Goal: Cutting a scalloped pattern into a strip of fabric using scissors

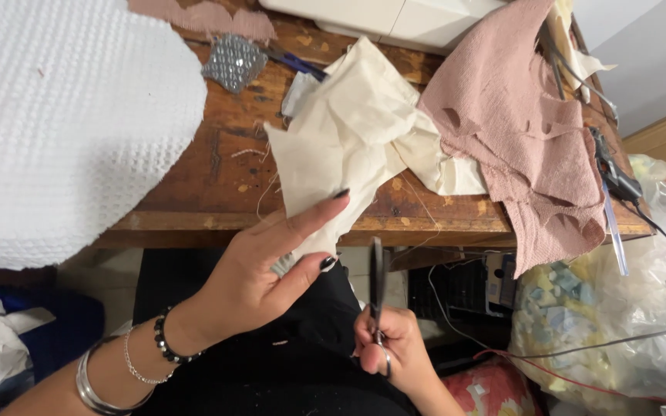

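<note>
A worn wooden table (217,173), scratched and flecked with paint, fills the upper part of the view, with its front edge running across the middle. On it lie a wide white waffle-textured cloth (63,123) at the left, a small silver studded patch (234,62), a heap of dusty pink fabric (526,131) at the right, and the base of a white machine (379,15) at the far edge. Beyond the table's right end sits a clear plastic bag of pale scraps (603,316), crossed by dark cables. The left hand (260,277) pinches the lower end of a crumpled cream cloth (348,131) between thumb and fingers; the cloth drapes from the tabletop over the front edge. The right hand (391,343) is closed through the handles of dark scissors (377,281), blades upright and nearly together, just beside the cloth's hanging end. The machine is cut off at the top, and the space under the table is too dark to make out.
</note>
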